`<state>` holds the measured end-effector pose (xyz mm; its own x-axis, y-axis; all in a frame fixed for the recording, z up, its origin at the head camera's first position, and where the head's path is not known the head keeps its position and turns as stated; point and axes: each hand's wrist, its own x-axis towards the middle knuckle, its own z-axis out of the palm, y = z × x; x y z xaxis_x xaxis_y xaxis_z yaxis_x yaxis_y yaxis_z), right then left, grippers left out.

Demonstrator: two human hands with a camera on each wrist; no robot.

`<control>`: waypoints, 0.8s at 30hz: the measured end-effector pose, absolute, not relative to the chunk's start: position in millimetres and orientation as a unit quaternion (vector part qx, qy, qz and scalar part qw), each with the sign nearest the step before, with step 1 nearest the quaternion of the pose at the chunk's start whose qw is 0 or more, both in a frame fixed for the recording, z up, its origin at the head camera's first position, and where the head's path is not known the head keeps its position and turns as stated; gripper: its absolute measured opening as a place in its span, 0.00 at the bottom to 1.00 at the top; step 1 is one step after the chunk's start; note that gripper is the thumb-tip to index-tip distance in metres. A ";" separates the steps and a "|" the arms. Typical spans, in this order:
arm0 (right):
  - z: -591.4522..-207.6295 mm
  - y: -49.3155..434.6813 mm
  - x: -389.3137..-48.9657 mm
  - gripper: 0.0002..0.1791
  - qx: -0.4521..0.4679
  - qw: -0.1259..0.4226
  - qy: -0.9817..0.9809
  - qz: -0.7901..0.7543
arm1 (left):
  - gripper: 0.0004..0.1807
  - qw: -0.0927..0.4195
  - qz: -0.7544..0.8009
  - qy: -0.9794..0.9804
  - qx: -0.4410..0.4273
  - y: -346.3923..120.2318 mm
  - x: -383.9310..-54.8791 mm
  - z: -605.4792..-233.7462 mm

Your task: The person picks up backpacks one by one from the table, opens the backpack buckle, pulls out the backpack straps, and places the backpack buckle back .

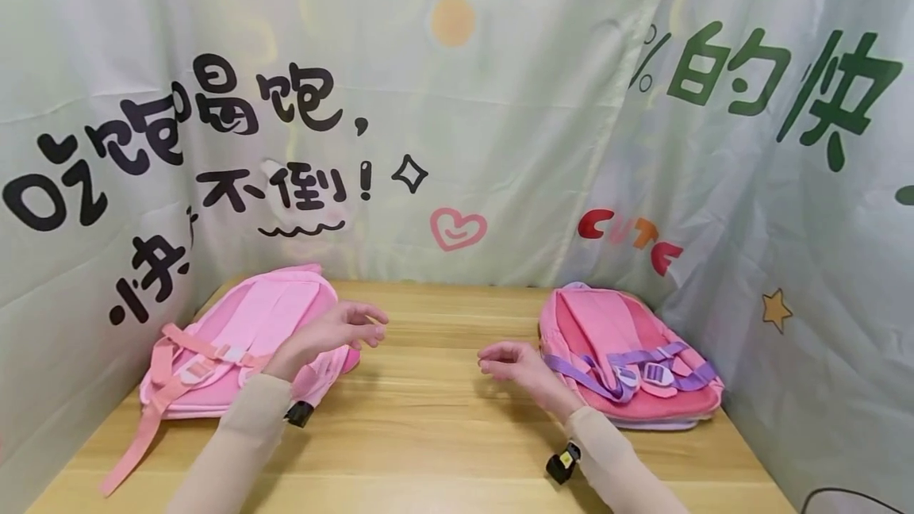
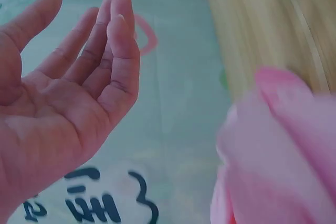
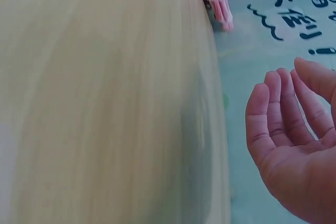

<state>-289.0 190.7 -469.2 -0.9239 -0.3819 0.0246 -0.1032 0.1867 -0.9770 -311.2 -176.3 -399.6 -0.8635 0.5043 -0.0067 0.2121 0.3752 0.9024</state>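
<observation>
On the left of the table lies a light pink backpack [image 1: 264, 300], its coral straps and buckles facing up. My left hand [image 1: 339, 329] hovers over its right side, palm inward, fingers loosely bent and holding nothing. A darker pink backpack [image 1: 596, 316] with purple straps lies at the right. Just left of it my right hand [image 1: 520, 366] hangs above the table, its fingers relaxed around bare air. In the left wrist view part of the light pink backpack [image 2: 273, 156] shows, blurred, apart from the hand. The right wrist view shows the relaxed right hand [image 3: 294, 140].
The wooden table [image 1: 421, 419] runs between the two backpacks. A printed curtain [image 1: 500, 125] closes off the back and both sides. One coral strap end [image 1: 128, 462] trails toward the table's left edge. A thin black cable [image 1: 842, 490] curves at the lower right.
</observation>
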 end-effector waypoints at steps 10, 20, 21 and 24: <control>-473.8 156.4 -288.5 0.24 -0.137 0.179 0.731 -0.643 | 0.23 0.124 0.510 0.825 0.211 -238.6 -307.7 -399.2; -480.6 114.2 -284.7 0.20 -0.160 0.223 0.709 -0.650 | 0.23 0.020 0.474 0.860 0.188 -306.6 -301.7 -400.7; -479.6 109.6 -283.2 0.19 -0.163 0.227 0.708 -0.649 | 0.23 0.014 0.473 0.862 0.182 -312.6 -300.1 -399.4; -477.9 97.4 -279.9 0.18 -0.166 0.237 0.706 -0.646 | 0.25 -0.003 0.461 0.873 0.156 -330.0 -295.3 -395.9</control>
<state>-279.9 97.4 -477.9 -0.8320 -0.5416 -0.1198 0.0718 0.1090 -0.9914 -295.3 -330.0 -395.9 -0.9512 0.2701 0.1493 0.2755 0.5254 0.8050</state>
